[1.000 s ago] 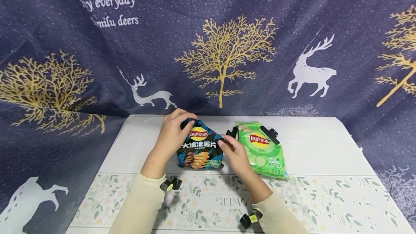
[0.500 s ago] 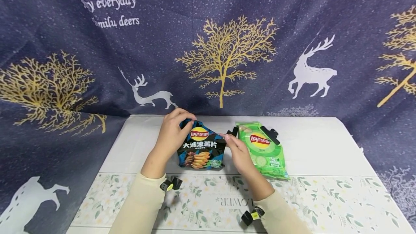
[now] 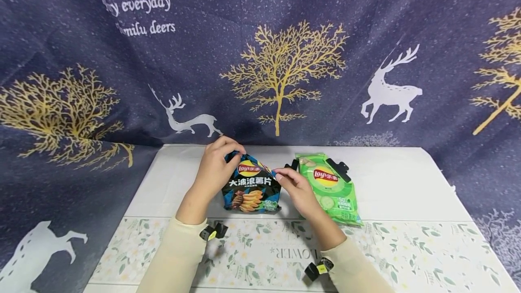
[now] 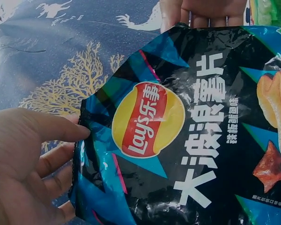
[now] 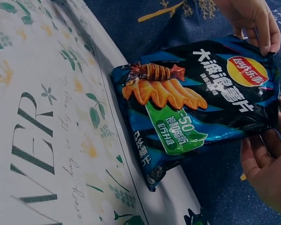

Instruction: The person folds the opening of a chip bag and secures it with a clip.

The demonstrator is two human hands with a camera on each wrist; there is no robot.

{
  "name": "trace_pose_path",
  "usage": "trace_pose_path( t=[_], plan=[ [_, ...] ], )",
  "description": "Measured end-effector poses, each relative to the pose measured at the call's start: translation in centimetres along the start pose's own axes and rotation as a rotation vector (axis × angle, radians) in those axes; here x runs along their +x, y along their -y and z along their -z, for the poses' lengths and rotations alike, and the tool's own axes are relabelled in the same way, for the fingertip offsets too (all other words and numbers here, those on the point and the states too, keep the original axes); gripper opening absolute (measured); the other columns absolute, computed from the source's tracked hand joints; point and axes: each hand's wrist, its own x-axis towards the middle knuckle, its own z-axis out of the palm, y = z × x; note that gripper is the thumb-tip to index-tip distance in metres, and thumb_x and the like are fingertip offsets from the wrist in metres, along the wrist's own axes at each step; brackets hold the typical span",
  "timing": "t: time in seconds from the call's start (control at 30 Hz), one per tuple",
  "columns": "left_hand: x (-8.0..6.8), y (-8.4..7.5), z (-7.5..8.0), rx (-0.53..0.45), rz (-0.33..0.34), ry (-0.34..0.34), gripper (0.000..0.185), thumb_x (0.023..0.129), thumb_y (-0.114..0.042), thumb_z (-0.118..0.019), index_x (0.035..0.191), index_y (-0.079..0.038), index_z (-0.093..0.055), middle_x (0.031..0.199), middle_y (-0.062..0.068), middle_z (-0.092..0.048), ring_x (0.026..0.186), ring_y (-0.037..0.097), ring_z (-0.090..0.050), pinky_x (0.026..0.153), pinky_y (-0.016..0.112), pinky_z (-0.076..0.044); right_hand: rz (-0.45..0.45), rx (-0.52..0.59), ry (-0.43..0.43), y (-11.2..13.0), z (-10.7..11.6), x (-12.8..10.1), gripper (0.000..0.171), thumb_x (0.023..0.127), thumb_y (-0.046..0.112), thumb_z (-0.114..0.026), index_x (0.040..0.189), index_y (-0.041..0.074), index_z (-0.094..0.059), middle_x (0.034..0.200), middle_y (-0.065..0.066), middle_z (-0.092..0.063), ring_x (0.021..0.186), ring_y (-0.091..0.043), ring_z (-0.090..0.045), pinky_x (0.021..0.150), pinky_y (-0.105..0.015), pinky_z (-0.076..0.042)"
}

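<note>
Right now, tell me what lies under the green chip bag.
Under the green chip bag show the white tabletop and black clip parts poking out at its upper corners. The rest beneath is covered.

You are sitting at a makeshift recording corner, probably in a home. A navy deer-print curtain [image 3: 285, 58] is hanging behind your floral-edged tablecloth [image 3: 407, 248].

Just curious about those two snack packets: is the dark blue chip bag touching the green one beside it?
Apart. In the head view, white tablecloth and the right hand lie between the blue bag and the green bag.
</note>
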Motion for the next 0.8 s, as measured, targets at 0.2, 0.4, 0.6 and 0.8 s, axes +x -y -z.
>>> trace_pose_path(
  t=[0.2, 0.4, 0.6, 0.8],
  plan=[
    [-0.14, -0.15, 0.15, -0.004, -0.025, 0.02, 0.013, 0.093, -0.004, -0.067, 0.096, -0.015, -0.075, 0.105, 0.003, -0.067, 0.109, 0.029, -0.062, 0.109, 0.055, -0.038, 0.025, 0.011, 0.011, -0.01, -0.03, 0.12, 0.025, 0.101, 0.019, -0.063, 0.12, 0.004, -0.069, 0.115, -0.018, -0.068, 0.097, -0.011, -0.064, 0.087, -0.022, -0.054],
    [-0.11, -0.25, 0.05, 0.016, -0.026, 0.029, 0.012, 0.093, -0.004, -0.068, 0.094, -0.015, -0.073, 0.104, 0.003, -0.067, 0.107, 0.027, -0.063, 0.108, 0.054, -0.039, 0.021, -0.005, 0.022, 0.21, 0.08, 0.16, 0.025, 0.101, 0.019, -0.064, 0.12, 0.004, -0.069, 0.113, -0.017, -0.067, 0.095, -0.011, -0.064, 0.086, -0.027, -0.056],
    [-0.18, -0.35, 0.11, 0.036, -0.027, 0.046, 0.014, 0.095, -0.005, -0.067, 0.098, -0.017, -0.075, 0.105, 0.002, -0.067, 0.106, 0.025, -0.064, 0.109, 0.053, -0.038, 0.038, -0.067, 0.064, 0.53, 0.23, 0.02, 0.026, 0.101, 0.02, -0.064, 0.124, 0.008, -0.068, 0.114, -0.015, -0.065, 0.087, -0.01, -0.059, 0.077, -0.025, -0.052],
    [-0.24, -0.4, 0.22, 0.021, -0.065, 0.048, 0.018, 0.094, -0.003, -0.067, 0.097, -0.015, -0.079, 0.105, 0.002, -0.067, 0.105, 0.025, -0.064, 0.109, 0.053, -0.038, 0.037, -0.094, 0.079, 0.68, 0.23, 0.02, 0.027, 0.099, 0.021, -0.066, 0.124, 0.011, -0.068, 0.115, -0.013, -0.064, 0.093, -0.015, -0.063, 0.079, -0.025, -0.053]
  ],
)
